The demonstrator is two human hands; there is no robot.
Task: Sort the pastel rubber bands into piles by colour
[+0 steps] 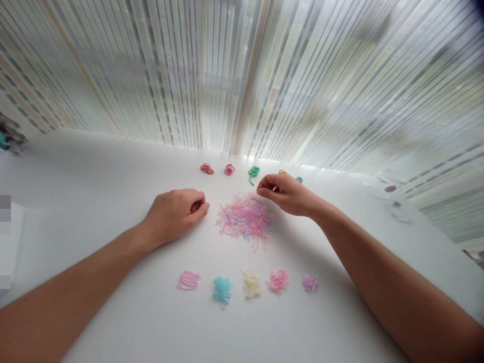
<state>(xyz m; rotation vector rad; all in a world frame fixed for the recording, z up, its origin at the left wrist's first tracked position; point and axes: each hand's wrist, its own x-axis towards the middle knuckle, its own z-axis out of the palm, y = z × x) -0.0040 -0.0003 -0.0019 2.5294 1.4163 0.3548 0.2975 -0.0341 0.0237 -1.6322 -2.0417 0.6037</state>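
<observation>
A loose pile of small pastel rubber bands point(247, 219), mostly pink with some blue, lies mid-table. My left hand point(176, 214) rests on the table just left of it, fingers curled and thumb against the index finger. At the pile's upper right edge is my right hand point(283, 194), with thumb and fingertips pinched together. Anything in either grip is hidden or too small to make out. Nearer me lie sorted heaps: pink bands point(189, 280), blue bands point(222, 291), cream bands point(251, 284), deeper pink bands point(278, 281) and lilac bands point(310, 283).
Along the back of the white table point(151, 312) sit coiled red pieces point(206, 169), pink pieces point(229, 169) and green pieces point(253, 172). Yellow and blue pieces point(299, 179) are partly behind my right hand. A striped string curtain point(227, 75) hangs behind. Clear items point(399, 209) stand at right.
</observation>
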